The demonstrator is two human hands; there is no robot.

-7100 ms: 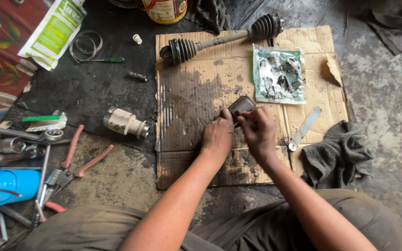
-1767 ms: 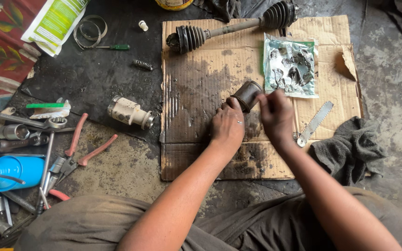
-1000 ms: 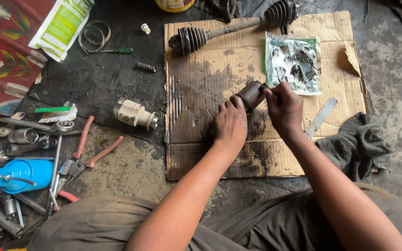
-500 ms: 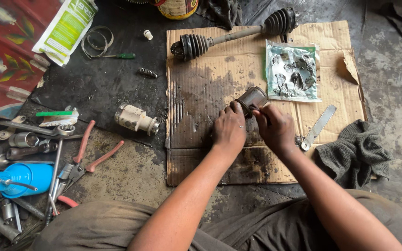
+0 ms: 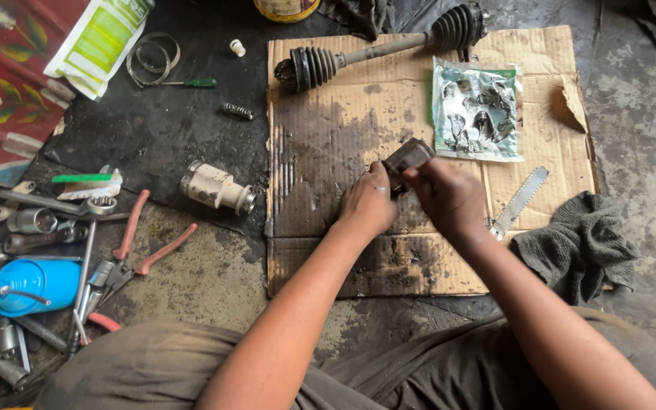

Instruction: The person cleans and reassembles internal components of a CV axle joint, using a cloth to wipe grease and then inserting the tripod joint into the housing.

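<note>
Head view, metal part (image 5: 408, 157) half-hidden by hands

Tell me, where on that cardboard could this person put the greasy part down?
The cardboard sheet is bare in its stained left half, between the axle shaft above and the left hand. The near strip below both hands is bare too. The right side is crowded: foil packet, saw blade, grey rag. The floor left holds tools.
</note>
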